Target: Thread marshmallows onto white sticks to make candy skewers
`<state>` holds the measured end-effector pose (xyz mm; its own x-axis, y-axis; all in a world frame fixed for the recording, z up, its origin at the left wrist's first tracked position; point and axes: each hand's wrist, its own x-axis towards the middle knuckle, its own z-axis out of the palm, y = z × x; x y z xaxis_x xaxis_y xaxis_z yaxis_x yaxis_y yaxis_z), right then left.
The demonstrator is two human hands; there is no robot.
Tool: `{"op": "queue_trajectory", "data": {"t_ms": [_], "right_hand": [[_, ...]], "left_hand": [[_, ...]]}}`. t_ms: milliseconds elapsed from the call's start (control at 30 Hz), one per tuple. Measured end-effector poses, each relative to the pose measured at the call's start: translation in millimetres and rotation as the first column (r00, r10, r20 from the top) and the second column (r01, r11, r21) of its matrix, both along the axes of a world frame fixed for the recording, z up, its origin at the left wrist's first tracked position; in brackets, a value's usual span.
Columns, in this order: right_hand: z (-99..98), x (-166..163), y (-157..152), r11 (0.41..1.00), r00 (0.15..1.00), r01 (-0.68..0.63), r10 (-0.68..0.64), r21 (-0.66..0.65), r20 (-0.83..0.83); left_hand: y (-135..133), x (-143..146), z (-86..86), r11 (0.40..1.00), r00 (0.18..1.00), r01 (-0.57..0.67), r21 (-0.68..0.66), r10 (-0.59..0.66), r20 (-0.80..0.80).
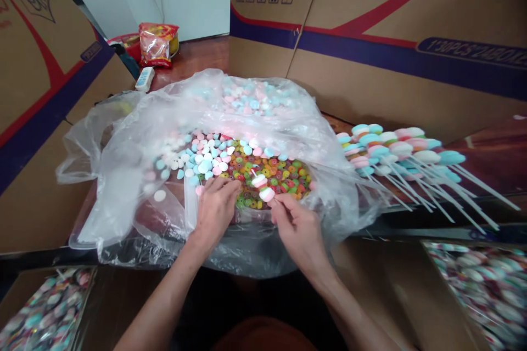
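Observation:
A clear plastic bag (135,137) lies open in front of me, full of pastel heart candies (206,156) and small coloured ring candies (280,173). My left hand (214,211) reaches into the ring candies with its fingers curled down; what it pinches is hidden. My right hand (298,227) pinches a thin white stick (272,201) that carries pink-and-white candies (263,186) at its tip, just above the rings.
A row of finished candy sticks (395,151) lies fanned out to the right. Big cardboard boxes (370,27) stand behind and to the left. Boxes of wrapped candy sit at the lower left (45,307) and lower right (486,279). A snack bag (156,44) lies far back.

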<state>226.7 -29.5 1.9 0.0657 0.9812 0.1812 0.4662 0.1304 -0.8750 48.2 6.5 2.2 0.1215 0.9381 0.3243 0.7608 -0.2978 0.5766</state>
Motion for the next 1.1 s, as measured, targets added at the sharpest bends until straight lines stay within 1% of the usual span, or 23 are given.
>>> {"op": "queue_trajectory", "data": {"t_ms": [67, 167, 233, 367, 433, 467, 533, 633, 700, 833, 1000, 1100], "right_hand": [[-3.1, 3.6, -2.0, 1.0, 1.0, 0.005, -0.005, 0.001, 0.005], [-8.0, 1.1, -5.2, 1.0, 1.0, 0.008, -0.008, -0.012, -0.001], [-10.2, -1.4, -6.5, 1.0, 1.0, 0.015, -0.015, -0.024, 0.0], [-12.1, -2.2, -6.8, 0.999, 1.0, 0.005, -0.006, -0.038, -0.006], [-12.5, -1.7, -6.6, 0.999, 1.0, 0.0, 0.0, -0.046, -0.011], [-12.7, -1.6, -6.6, 0.999, 1.0, 0.0, 0.0, -0.05, -0.012], [-13.1, -1.8, -6.6, 0.998, 1.0, -0.003, 0.003, -0.059, -0.009], [-13.5, -2.1, -6.7, 0.998, 1.0, -0.007, 0.007, -0.06, -0.007], [-13.7, -2.0, -6.7, 0.998, 1.0, -0.011, 0.011, -0.055, -0.006], [-13.7, -1.7, -7.1, 0.999, 1.0, -0.016, 0.016, -0.038, 0.003], [-13.2, -2.6, -7.9, 1.0, 1.0, -0.027, 0.027, -0.016, 0.002], [-12.7, -2.9, -8.1, 1.0, 1.0, -0.026, 0.026, -0.01, -0.004]], "left_hand": [[6.5, 3.1, -0.1, 1.0, 0.988, 0.018, -0.005, -0.019, -0.156], [11.2, 3.2, -0.9, 0.999, 0.97, 0.044, -0.017, -0.047, -0.24], [12.3, -0.5, -1.5, 0.998, 0.974, 0.063, -0.018, -0.065, -0.217], [10.9, -11.1, -2.0, 0.998, 0.998, 0.055, -0.008, -0.054, 0.02], [8.1, -13.8, -2.5, 0.998, 0.996, 0.06, 0.028, -0.062, 0.071], [6.2, -14.2, -3.1, 0.996, 0.996, 0.075, 0.054, -0.078, 0.051], [2.1, -13.5, -4.8, 0.986, 0.991, 0.134, 0.1, -0.131, -0.037], [-3.1, -12.5, -7.4, 0.972, 0.967, 0.208, 0.107, -0.188, -0.171], [-4.5, -13.4, -7.7, 0.977, 0.961, 0.195, 0.083, -0.173, -0.215], [-1.9, -15.1, -3.7, 0.99, 0.961, 0.139, 0.027, -0.128, -0.244], [6.9, -11.5, 0.9, 0.989, 0.947, 0.14, -0.045, -0.147, -0.286], [10.4, -9.4, 3.9, 0.991, 0.948, 0.106, -0.08, -0.125, -0.292]]}}
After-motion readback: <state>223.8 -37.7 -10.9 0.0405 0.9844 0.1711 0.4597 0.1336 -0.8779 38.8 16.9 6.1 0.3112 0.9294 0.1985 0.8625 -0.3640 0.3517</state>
